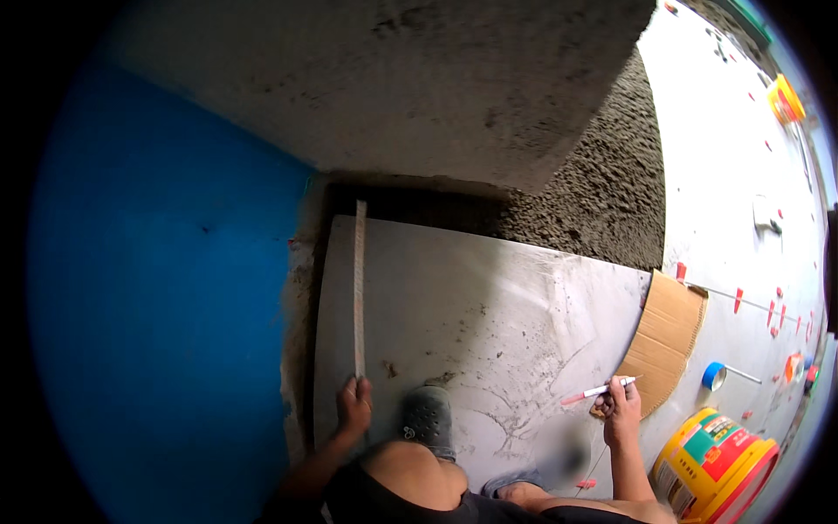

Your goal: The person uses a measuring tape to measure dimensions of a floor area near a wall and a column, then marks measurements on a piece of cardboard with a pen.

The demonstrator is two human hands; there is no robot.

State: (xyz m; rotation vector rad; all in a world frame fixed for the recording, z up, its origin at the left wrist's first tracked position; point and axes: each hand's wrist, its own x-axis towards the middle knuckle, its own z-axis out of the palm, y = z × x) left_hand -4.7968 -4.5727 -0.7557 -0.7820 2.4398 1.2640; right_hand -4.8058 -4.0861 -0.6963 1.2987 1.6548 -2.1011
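Note:
My left hand (pixel 354 403) grips the lower end of a long, pale measuring strip (pixel 360 288) lying along the left part of a large grey tile (pixel 428 314). My right hand (pixel 620 402) is closed on a red and white pen (pixel 587 393), above the right part of the tile, beside a cardboard piece (pixel 663 327). My foot in a dark clog (pixel 426 419) is on the tile. Past the tile's far edge are a dark gap (pixel 410 201) and rough wet mortar (pixel 611 175).
A blue wall (pixel 166 288) stands left, a grey wall or overhang (pixel 393 87) ahead. At right, laid white tiles (pixel 716 157) carry red levelling clips (pixel 738 299), a blue tape roll (pixel 714 375) and a thin rod. A yellow bucket (pixel 711 458) is lower right, another (pixel 784 98) upper right.

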